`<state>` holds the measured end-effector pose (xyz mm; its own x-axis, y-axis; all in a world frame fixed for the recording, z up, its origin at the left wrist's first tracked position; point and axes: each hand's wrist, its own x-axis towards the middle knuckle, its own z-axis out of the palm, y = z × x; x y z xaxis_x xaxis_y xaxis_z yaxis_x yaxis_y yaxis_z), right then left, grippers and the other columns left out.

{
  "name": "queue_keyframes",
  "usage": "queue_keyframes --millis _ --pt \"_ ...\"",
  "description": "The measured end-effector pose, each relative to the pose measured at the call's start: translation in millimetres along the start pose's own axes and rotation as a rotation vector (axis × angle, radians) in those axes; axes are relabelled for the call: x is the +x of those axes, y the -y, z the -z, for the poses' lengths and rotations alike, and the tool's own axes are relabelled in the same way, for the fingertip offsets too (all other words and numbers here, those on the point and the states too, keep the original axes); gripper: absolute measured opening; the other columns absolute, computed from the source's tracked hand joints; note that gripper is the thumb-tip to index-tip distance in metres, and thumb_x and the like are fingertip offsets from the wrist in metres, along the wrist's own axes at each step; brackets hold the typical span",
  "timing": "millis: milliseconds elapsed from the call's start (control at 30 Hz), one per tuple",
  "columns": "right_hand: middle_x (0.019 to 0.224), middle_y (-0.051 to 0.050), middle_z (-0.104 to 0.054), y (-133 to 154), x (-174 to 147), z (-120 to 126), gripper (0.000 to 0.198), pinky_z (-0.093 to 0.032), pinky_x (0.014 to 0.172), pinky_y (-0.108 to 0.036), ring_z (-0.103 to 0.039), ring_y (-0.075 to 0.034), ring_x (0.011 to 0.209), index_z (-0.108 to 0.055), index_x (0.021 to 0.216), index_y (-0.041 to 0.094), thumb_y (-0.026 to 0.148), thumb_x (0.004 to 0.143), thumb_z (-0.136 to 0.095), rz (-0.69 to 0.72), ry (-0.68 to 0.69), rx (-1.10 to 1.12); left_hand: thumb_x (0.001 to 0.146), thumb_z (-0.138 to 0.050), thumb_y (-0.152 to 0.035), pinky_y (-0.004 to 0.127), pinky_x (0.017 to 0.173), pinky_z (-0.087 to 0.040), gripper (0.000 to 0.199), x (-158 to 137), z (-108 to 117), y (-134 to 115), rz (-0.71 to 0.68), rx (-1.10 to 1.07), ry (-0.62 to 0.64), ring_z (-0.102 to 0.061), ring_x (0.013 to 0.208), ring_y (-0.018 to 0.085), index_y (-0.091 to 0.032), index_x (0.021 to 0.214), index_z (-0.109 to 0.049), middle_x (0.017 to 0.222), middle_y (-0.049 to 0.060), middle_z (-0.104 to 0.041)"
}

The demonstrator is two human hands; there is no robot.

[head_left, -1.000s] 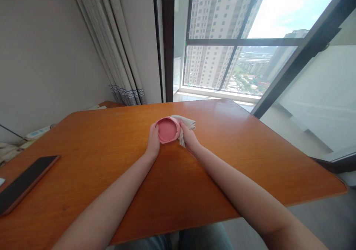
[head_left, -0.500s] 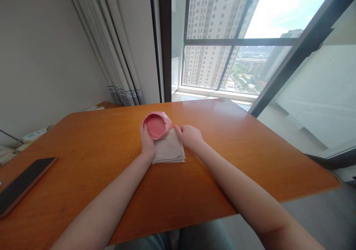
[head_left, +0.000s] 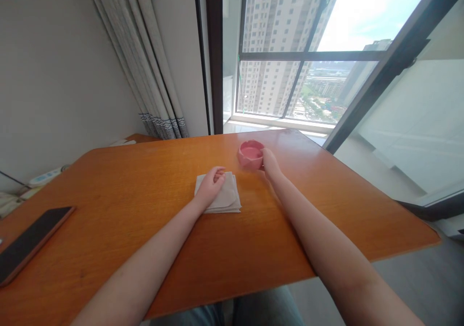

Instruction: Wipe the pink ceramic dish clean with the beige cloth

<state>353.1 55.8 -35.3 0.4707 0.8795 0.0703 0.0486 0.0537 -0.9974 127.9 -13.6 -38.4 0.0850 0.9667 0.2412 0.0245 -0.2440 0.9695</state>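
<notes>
A small pink ashtray [head_left: 250, 153] stands upright on the orange wooden table [head_left: 145, 181], toward the far edge. My right hand [head_left: 270, 163] grips its right side. A folded beige cloth [head_left: 223, 201] lies flat on the table, nearer to me and left of the ashtray. My left hand [head_left: 209, 186] rests palm down on that cloth with the fingers loosely together and holds nothing.
A dark phone or tablet [head_left: 29, 241] lies at the table's left edge. A white remote [head_left: 45, 176] and other small items sit on a surface beyond the left corner. Curtains [head_left: 148, 60] hang at the back left, beside a large window [head_left: 308, 50].
The ashtray passed from my left hand to my right and moved right and away, down onto the table. The cloth now lies flat, and my left hand has settled on it.
</notes>
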Motion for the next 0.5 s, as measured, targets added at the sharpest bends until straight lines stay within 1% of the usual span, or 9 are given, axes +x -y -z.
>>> queue_keyframes --millis 67,100,200,333,500 --pt "0.075 0.001 -0.063 -8 19 19 0.025 -0.046 0.066 -0.024 -0.056 -0.013 0.069 -0.061 0.085 0.018 0.03 0.074 -0.044 0.037 -0.083 -0.035 0.071 -0.066 -0.026 0.031 0.076 -0.047 0.01 -2 1 2 -0.03 0.11 0.093 -0.06 0.078 0.02 -0.022 0.08 -0.068 0.081 0.005 -0.067" --pt "0.076 0.001 -0.063 -12 26 27 0.025 -0.045 0.067 -0.024 -0.056 -0.014 0.071 -0.062 0.086 0.017 0.03 0.074 -0.043 0.049 -0.113 -0.053 0.072 -0.065 -0.026 0.032 0.076 -0.047 0.008 -2 1 3 -0.042 0.15 0.122 -0.061 0.078 0.021 -0.021 0.077 -0.068 0.079 0.006 -0.067" --pt "0.075 -0.001 -0.063 -20 39 45 0.028 -0.044 0.066 -0.024 -0.056 -0.015 0.072 -0.062 0.086 0.015 0.031 0.075 -0.041 0.055 -0.168 -0.116 0.074 -0.062 -0.026 0.033 0.076 -0.046 0.008 -3 1 4 -0.08 0.226 0.147 -0.061 0.078 0.022 -0.021 0.076 -0.068 0.08 0.007 -0.067" --pt "0.072 -0.002 -0.063 -26 48 55 0.03 -0.045 0.065 -0.025 -0.056 -0.016 0.071 -0.063 0.085 0.014 0.032 0.076 -0.041 0.042 -0.199 -0.209 0.074 -0.062 -0.027 0.034 0.079 -0.046 0.01 -3 2 4 -0.088 0.272 0.162 -0.06 0.079 0.022 -0.02 0.078 -0.068 0.081 0.007 -0.067" --pt "0.077 -0.004 -0.065 -25 51 64 0.035 -0.047 0.073 -0.027 -0.059 -0.018 0.077 -0.064 0.088 0.014 0.031 0.078 -0.036 0.07 -0.177 -0.358 0.081 -0.051 -0.028 0.035 0.084 -0.046 0.018 -5 4 -1 -0.131 0.469 0.269 -0.059 0.086 0.02 -0.017 0.087 -0.064 0.089 0.006 -0.066"
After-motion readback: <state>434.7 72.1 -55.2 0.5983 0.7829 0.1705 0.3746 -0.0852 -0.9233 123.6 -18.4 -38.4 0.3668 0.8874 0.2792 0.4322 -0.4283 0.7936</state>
